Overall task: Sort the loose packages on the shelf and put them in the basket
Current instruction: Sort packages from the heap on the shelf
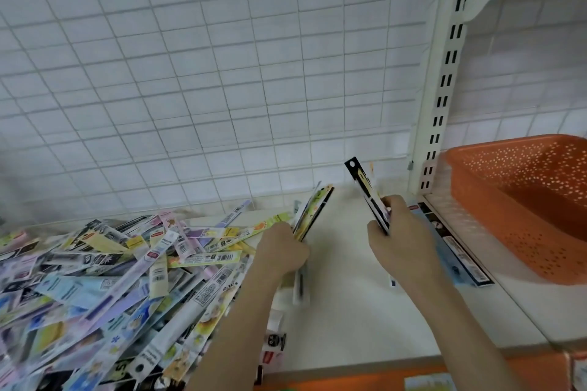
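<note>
Nearest the camera, two bare forearms reach forward over the white shelf (343, 311). The left hand (281, 252) has its fingers curled round a small bundle of long, narrow packages (313, 213), gripping them near the lower end so that the bundle slants up and to the right, with a black-edged one on the outside and yellow-green print showing beside it. A blurred strip hangs below that hand. The right hand (401, 236) pinches a single black package (368, 197) between thumb and fingers; this one stands tilted, its upper end with a round hanging hole pointing up and left, clear of the shelf.

To the left lies a large loose heap of packages (104, 289), strips in pastel blue, pink, yellow, white and black, crossed over one another in all directions and spilling to the shelf's front edge. Just right of the right hand, a few packages (457, 251) lie flat together along the shelf's right edge. Beyond a slotted white upright (444, 79), an orange perforated basket (521, 200) sits on the neighbouring shelf, well apart from the heap. A white wire grid (206, 67) covers the tiled wall behind.
</note>
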### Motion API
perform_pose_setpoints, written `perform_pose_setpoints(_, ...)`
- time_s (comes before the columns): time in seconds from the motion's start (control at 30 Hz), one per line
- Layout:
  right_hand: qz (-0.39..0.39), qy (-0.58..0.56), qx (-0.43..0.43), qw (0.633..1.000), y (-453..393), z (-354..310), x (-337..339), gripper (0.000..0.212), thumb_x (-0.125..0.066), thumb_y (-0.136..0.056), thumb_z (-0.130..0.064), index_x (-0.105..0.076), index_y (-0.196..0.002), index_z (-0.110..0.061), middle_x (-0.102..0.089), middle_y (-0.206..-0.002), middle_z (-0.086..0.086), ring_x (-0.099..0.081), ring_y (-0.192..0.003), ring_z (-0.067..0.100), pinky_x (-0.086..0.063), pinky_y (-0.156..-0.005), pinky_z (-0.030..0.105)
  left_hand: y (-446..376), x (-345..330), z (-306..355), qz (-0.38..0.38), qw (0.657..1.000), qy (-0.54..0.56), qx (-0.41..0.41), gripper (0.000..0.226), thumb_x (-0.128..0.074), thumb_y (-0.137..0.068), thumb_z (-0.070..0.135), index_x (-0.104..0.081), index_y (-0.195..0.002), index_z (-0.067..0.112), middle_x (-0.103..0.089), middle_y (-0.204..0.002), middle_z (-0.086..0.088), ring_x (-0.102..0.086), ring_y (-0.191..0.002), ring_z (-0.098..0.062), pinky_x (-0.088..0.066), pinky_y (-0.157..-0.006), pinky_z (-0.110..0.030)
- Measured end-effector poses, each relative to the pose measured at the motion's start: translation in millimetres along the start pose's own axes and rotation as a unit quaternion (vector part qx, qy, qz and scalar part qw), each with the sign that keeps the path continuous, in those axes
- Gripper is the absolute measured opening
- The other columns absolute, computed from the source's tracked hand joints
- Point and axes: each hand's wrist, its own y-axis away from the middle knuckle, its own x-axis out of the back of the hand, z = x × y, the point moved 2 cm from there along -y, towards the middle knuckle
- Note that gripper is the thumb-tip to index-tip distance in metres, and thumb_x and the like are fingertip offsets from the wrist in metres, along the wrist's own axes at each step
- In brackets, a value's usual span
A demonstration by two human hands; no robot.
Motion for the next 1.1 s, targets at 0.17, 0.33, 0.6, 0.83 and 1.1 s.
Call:
perform_pose_setpoints(0.17,-0.019,-0.070,0.014,0.997,-5,-15,-12,0.010,-0.048,-0.088,-0.008,-0.042,-0.093,-0.013,-0.060,-0.073,0.004,-0.057,-0.065,0.022,-0.040,-0.053,0.032,19,32,-5,0.035,0.997,0.071,0.004,0.028,-0.052,-0.083,0.010,-0.036,-0.060,0.015,-0.038,-0.055,0.001,-0.036,-0.048,-0.014,-0.027,-0.043,-0.020)
perform_pose_setpoints(0.33,0.016,-0.146,0.070,0.987,-5,-31,-20,0.022,-0.056,-0.092,-0.021,-0.037,-0.100,-0.015,-0.058,-0.075,0.002,-0.064,-0.072,0.023,-0.047,-0.058,0.016,47,59,-19,0.121,0.973,0.195,-0.040,0.018,-0.048,-0.088,0.007,-0.041,-0.072,0.012,-0.039,-0.061,-0.005,-0.036,-0.056,-0.018,-0.029,-0.052,-0.026)
perform_pose_setpoints(0.6,0.100,-0.193,0.029,0.976,-26,-11,-32,0.028,-0.061,-0.088,-0.024,-0.039,-0.076,-0.011,-0.041,-0.062,0.002,-0.042,-0.056,0.019,-0.042,-0.053,0.034,69,45,-17,0.189,0.934,0.275,-0.128,0.007,-0.055,-0.092,0.016,-0.048,-0.093,0.014,-0.062,-0.083,-0.012,-0.060,-0.070,-0.022,-0.048,-0.062,-0.026)
perform_pose_setpoints(0.83,0.021,-0.138,-0.061,0.988,-31,17,-47,0.028,-0.054,-0.090,-0.027,-0.042,-0.069,-0.012,-0.051,-0.070,0.009,-0.052,-0.068,0.029,-0.040,-0.058,0.034,59,18,-4,0.217,0.925,0.280,-0.138,0.019,-0.065,-0.085,0.017,-0.047,-0.084,0.016,-0.054,-0.065,0.005,-0.052,-0.055,0.000,-0.043,-0.053,-0.012)
perform_pose_setpoints(1.1,0.016,0.089,0.000,0.996,-29,21,-31,0.033,-0.044,-0.093,-0.030,-0.056,-0.078,-0.003,-0.054,-0.088,0.015,-0.053,-0.079,0.031,-0.040,-0.072,0.035,47,-18,-1,0.191,0.950,0.232,-0.089,0.015,-0.060,-0.085,0.013,-0.046,-0.084,0.009,-0.050,-0.065,-0.005,-0.051,-0.045,-0.005,-0.041,-0.040,-0.017)
